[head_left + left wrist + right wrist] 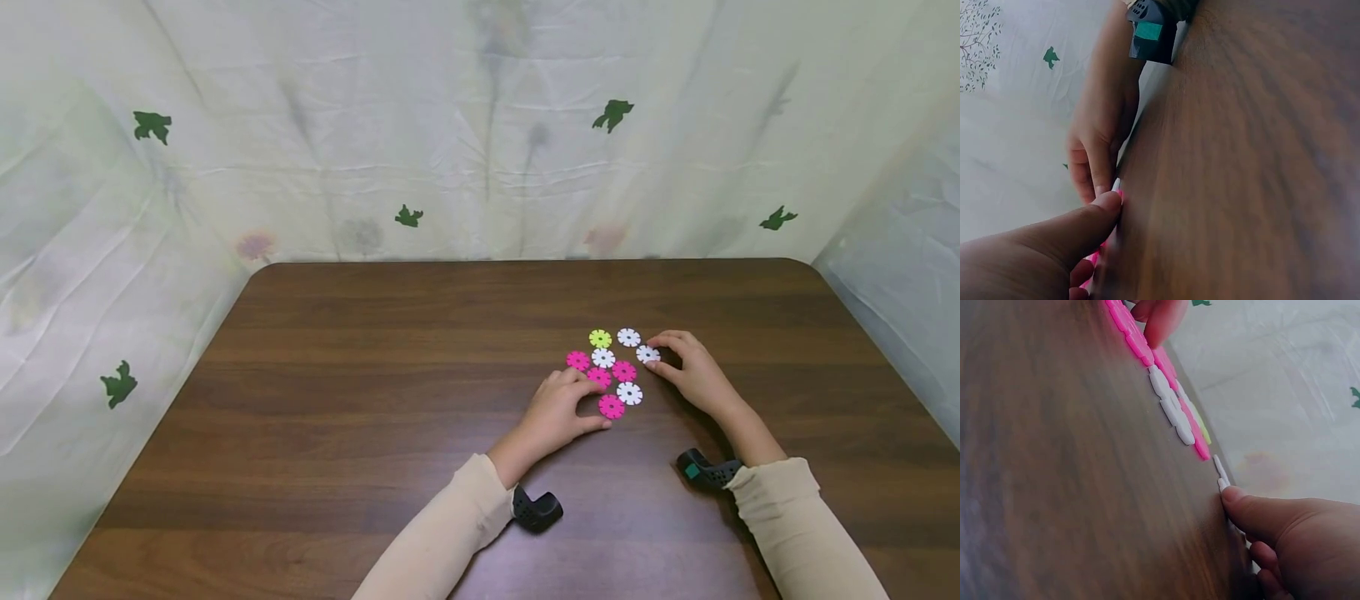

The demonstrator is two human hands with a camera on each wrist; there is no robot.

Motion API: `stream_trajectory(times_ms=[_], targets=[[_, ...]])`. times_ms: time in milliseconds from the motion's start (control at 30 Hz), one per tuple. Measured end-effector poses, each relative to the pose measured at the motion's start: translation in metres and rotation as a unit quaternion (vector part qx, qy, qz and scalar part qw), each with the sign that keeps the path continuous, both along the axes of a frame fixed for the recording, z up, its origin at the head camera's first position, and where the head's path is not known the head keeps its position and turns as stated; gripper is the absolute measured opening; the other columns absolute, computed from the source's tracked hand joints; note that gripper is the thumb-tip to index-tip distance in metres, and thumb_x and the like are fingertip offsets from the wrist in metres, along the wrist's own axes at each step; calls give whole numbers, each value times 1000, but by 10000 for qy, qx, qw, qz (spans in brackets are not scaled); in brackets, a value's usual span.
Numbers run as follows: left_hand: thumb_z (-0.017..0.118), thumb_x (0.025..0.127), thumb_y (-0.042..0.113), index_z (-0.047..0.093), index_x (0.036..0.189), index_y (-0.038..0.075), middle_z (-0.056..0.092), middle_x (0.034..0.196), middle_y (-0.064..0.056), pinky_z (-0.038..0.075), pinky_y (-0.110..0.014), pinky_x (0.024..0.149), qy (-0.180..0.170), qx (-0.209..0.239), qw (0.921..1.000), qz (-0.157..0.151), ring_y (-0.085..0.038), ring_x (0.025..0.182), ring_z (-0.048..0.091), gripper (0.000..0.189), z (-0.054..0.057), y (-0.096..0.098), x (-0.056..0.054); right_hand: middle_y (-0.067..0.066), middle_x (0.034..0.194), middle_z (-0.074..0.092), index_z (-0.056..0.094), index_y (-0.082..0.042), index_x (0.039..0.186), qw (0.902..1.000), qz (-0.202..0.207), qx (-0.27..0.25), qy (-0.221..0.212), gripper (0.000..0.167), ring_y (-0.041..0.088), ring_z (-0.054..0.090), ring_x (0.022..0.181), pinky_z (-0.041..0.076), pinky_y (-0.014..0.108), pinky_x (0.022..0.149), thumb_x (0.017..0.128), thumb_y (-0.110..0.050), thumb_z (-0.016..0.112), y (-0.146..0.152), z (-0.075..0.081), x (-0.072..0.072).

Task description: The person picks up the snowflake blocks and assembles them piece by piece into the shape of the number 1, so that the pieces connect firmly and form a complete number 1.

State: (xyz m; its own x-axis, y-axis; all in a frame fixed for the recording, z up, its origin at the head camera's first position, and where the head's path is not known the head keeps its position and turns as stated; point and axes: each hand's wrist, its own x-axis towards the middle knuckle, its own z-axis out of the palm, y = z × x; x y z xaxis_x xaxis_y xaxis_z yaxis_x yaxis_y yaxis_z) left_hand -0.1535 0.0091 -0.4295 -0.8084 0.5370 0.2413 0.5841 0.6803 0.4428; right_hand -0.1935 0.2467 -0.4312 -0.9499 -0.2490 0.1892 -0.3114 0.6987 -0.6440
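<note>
Several flat, notched plastic building discs lie together on the brown table. My left hand (553, 414) is at the near left of the group. Its thumb and forefinger hold the edges of the nearest pink disc (611, 407), beside a white disc (629, 393). On the other side, my right hand (693, 372) pinches a white disc (648, 355) between thumb and forefinger, flat at table level. Another white disc (628, 337) lies just beyond it. In the right wrist view, the right thumb (1238, 497) presses the edge of that pinched disc.
A yellow-green disc (600, 338) lies at the back of the group, with a white disc (603, 357) and pink disc (577, 360) nearer. The wooden table (337, 375) reaches back to a hanging patterned cloth (420, 133). A black device (536, 510) sits at the left wrist.
</note>
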Motion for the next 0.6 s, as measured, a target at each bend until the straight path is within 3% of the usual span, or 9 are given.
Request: stream_trajectory(times_ms=[200, 400, 600], targets=[[71, 73, 43, 67, 107, 23, 51, 91, 8, 31, -21, 69, -108, -105, 9997, 185, -8, 78, 42, 39, 2, 6, 0, 24, 113, 45, 55, 4, 105, 9999, -98, -91, -12, 27, 39, 40, 108, 28, 53, 91, 83, -10, 64, -1, 0, 0], [70, 74, 43, 67, 102, 26, 50, 92, 10, 29, -22, 69, -238, -237, 9990, 303, -7, 80, 43, 33, 6, 10, 1, 16, 94, 51, 52, 1, 105, 9993, -304, -235, -36, 29, 28, 47, 86, 37, 41, 76, 82, -10, 66, -2, 0, 0], [70, 74, 43, 65, 96, 22, 50, 90, 9, 32, -21, 67, -261, -496, 9978, 350, -8, 84, 47, 31, 13, 11, 0, 11, 86, 52, 51, -4, 109, 9989, -365, -278, -9, 26, 23, 47, 78, 38, 35, 68, 85, -6, 61, -2, 1, 2]])
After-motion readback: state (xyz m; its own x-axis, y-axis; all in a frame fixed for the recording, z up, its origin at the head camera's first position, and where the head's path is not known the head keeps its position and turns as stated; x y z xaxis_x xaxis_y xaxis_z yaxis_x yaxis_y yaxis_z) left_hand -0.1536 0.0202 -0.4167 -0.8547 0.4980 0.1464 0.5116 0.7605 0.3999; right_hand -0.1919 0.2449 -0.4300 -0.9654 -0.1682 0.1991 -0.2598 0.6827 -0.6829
